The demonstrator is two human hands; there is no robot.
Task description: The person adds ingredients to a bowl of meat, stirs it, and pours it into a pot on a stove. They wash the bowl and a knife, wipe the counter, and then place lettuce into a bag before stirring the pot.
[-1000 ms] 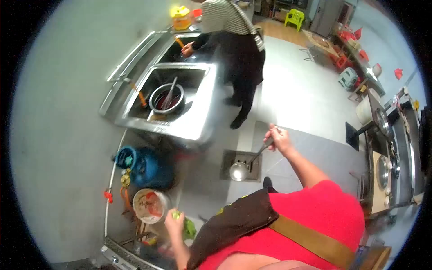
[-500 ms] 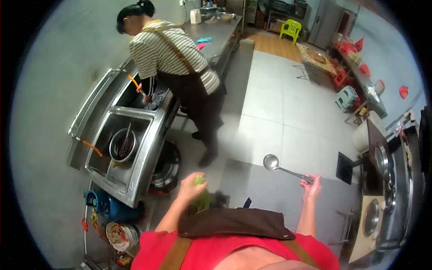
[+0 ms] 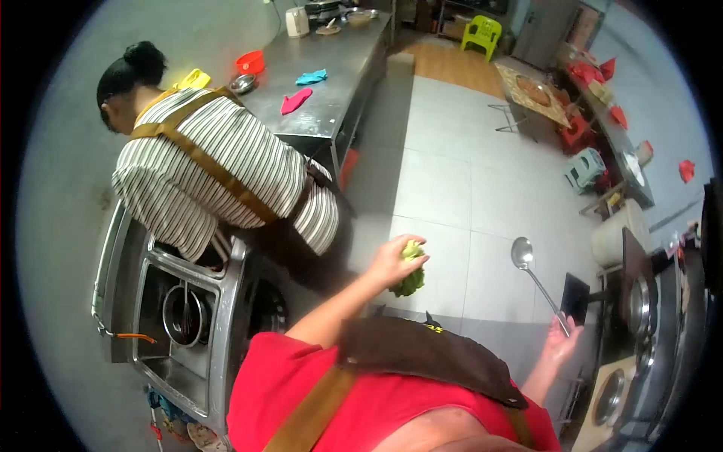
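Observation:
My left hand (image 3: 395, 261) is closed around a leafy green vegetable (image 3: 410, 280), its pale end up by the fingers and darker leaves hanging below. It is held out over the floor in front of my brown apron. Away to the right, my right hand (image 3: 561, 339) grips the handle end of a metal ladle (image 3: 521, 253). The ladle's bowl points forward and slightly left, above the pale tiles. Nothing else touches either hand.
A co-worker in a striped top (image 3: 218, 158) bends over the steel sink (image 3: 226, 294) at left, where a pot (image 3: 184, 315) with a whisk-like tool sits. Behind runs a steel counter (image 3: 324, 68) with a pink cloth (image 3: 296, 101). Stove burners (image 3: 610, 398) line the right.
My view has shifted left-to-right and forward, past the sink. The left hand with the vegetable has swung forward and right; the right hand with the ladle appears farther right and lower.

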